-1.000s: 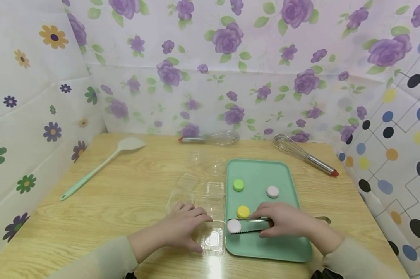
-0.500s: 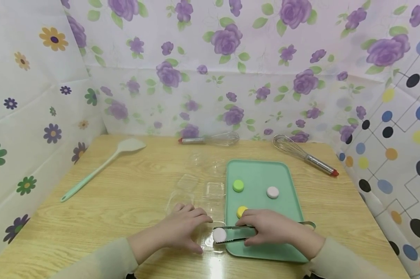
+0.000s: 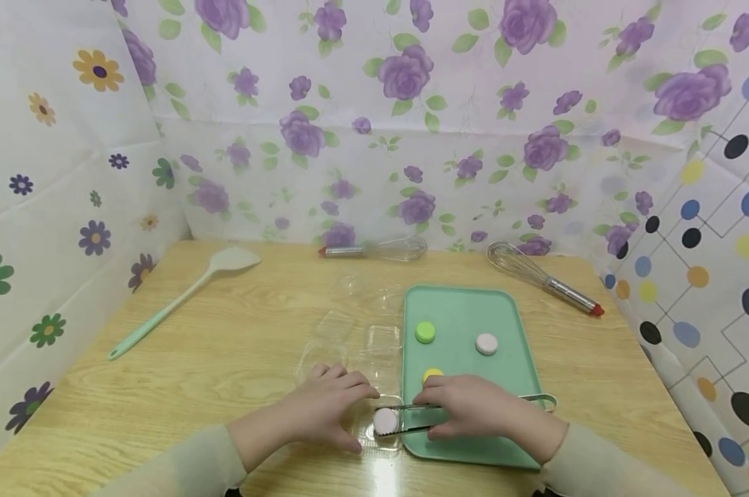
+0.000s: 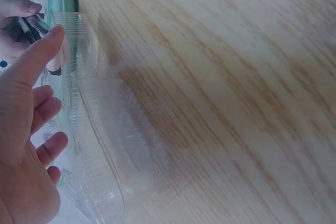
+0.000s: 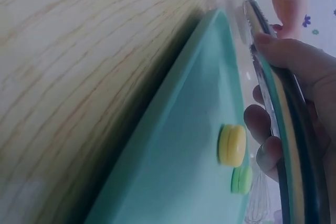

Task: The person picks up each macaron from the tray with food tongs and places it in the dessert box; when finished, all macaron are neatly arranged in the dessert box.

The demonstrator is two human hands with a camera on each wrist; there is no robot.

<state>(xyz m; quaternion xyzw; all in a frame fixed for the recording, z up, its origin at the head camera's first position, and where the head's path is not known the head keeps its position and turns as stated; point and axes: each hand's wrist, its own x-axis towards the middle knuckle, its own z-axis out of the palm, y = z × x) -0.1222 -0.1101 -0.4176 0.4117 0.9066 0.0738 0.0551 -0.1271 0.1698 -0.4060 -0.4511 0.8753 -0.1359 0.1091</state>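
My right hand (image 3: 473, 408) grips metal tongs (image 5: 278, 82), its thumb and fingers on the two arms. Between the tong tips sits a pale pink macaron (image 3: 385, 420), over a clear plastic box (image 3: 383, 445) at the tray's left edge. My left hand (image 3: 324, 407) lies beside that box with fingers spread and slightly bent; in the left wrist view its thumb tip is at the box's rim. On the green tray (image 3: 467, 304) lie a green macaron (image 3: 425, 332), another pink macaron (image 3: 487, 344) and a yellow macaron (image 3: 433, 374), partly hidden by my right hand.
More clear plastic pieces (image 3: 383, 337) lie left of the tray, faint against the wood. One whisk (image 3: 374, 248) lies at the back, another whisk (image 3: 545, 278) at the back right. A pale green spatula (image 3: 181, 297) lies at the left. Patterned cloth (image 3: 362, 172) stands behind.
My right hand has moved left and slightly toward me, carrying the pink macaron in the tongs from above the tray to over the clear box. My left hand has stayed in place.
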